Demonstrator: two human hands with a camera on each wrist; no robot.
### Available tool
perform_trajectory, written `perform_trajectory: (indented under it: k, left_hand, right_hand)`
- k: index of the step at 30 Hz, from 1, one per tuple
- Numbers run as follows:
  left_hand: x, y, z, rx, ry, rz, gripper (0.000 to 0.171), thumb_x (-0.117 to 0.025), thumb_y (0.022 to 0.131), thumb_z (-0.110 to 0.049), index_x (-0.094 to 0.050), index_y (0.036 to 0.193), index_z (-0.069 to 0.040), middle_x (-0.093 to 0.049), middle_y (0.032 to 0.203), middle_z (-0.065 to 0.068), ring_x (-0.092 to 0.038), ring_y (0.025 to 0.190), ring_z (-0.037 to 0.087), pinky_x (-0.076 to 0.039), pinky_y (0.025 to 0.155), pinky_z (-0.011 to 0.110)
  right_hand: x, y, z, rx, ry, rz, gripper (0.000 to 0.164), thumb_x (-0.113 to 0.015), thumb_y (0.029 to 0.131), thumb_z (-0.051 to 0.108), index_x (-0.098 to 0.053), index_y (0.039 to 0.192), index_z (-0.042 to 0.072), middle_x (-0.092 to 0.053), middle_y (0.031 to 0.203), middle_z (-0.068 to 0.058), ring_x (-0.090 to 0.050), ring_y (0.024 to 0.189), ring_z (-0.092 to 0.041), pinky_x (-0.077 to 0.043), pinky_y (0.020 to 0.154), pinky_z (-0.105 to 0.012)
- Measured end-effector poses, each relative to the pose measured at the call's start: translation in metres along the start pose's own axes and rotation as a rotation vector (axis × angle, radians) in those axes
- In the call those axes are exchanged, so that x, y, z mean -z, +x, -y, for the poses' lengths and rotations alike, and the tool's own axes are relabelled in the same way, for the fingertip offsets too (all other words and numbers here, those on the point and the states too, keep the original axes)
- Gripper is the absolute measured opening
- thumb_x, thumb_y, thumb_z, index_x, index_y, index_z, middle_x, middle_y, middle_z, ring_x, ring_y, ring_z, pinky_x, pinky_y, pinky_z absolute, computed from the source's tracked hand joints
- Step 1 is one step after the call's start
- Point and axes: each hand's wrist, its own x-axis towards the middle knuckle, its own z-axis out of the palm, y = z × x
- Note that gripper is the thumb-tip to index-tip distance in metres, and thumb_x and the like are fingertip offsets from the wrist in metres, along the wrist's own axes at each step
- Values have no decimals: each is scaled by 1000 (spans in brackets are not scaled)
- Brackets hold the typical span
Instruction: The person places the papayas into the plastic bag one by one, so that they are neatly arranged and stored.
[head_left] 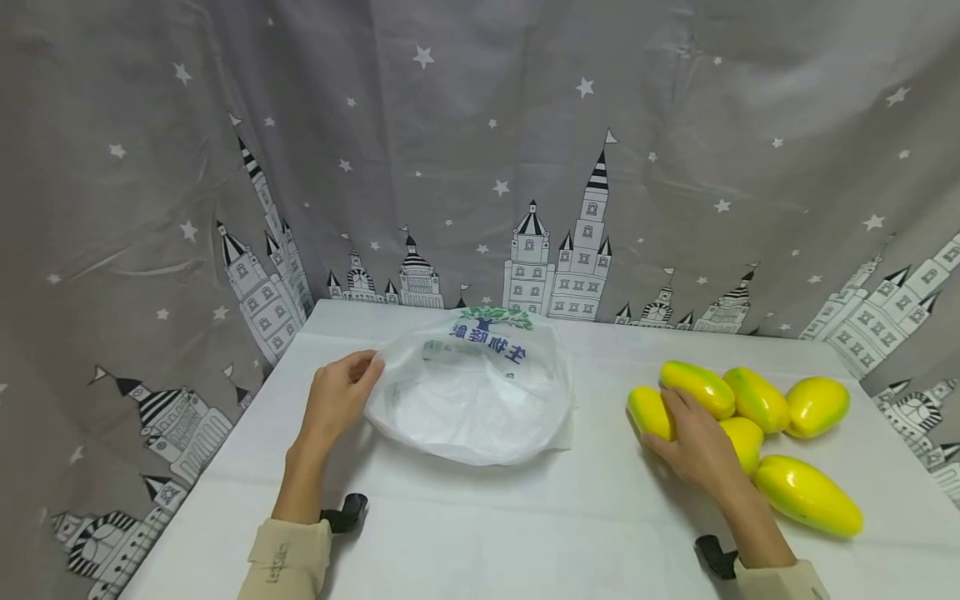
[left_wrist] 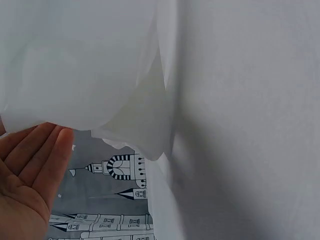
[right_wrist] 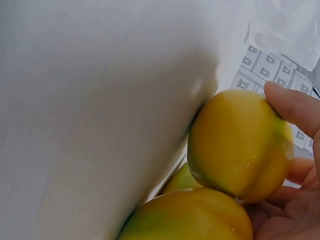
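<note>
On the left, my left hand [head_left: 339, 396] pinches the rim of a white plastic bag [head_left: 480, 454] between thumb and fingers. The bag lies with its mouth spread wide, green and blue print on its far side. Close up in the left wrist view, the bag's edge [left_wrist: 70, 95] covers some fingertips. Over on the right, my right hand [head_left: 693, 442] grips a yellow-green mango [head_left: 649, 410], the leftmost of a group. The right wrist view shows the thumb on one side of that mango [right_wrist: 237, 145] and fingers curled round the other.
Several more mangoes surround the right hand, among them one behind it [head_left: 697, 387], one at the far right [head_left: 817, 407] and a long one in front [head_left: 808, 496]. The white table [head_left: 465, 533] ends at a grey curtain [head_left: 450, 150] printed with castles.
</note>
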Motion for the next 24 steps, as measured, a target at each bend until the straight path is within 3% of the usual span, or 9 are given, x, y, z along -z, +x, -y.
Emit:
perform_trajectory:
  k: [9, 24]
  left_hand:
    - [4, 0, 1, 30, -3, -8, 40, -56, 102, -28, -65, 123, 5, -69, 110, 22, -64, 108, 40, -49, 93, 53]
    - [5, 1, 1, 27, 12, -21, 39, -57, 101, -27, -66, 121, 6, -71, 105, 22, -65, 106, 40, -48, 93, 53]
  right_hand:
    - [-2, -1, 4, 11, 1, -30, 67, -75, 83, 17, -46, 136, -13, -46, 136, -35, -43, 124, -51, -33, 104, -64]
    - [1, -2, -2, 40, 113, -96, 70, -77, 84, 19, -45, 141, -6, -50, 137, -30, -49, 121, -47, -37, 100, -63]
